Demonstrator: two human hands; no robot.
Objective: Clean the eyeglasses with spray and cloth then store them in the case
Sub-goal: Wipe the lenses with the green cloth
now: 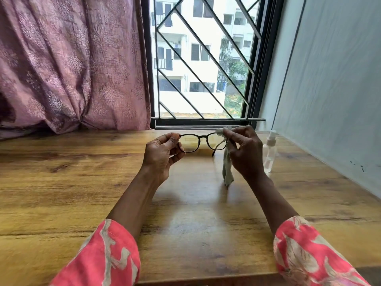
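1. The eyeglasses (203, 142) hung mid-frame above the table (61, 182), long axis running left-right.
2. The left hand (162, 155) pinched their left end.
3. The right hand (244, 149) pinched the cloth (226, 168) against the right lens, nearer the spray bottle (269, 151).

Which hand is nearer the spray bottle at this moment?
Right. The right hand, pinching the cloth at the glasses' end, is just beside the spray bottle; the left hand grips the glasses' far end, farther away.
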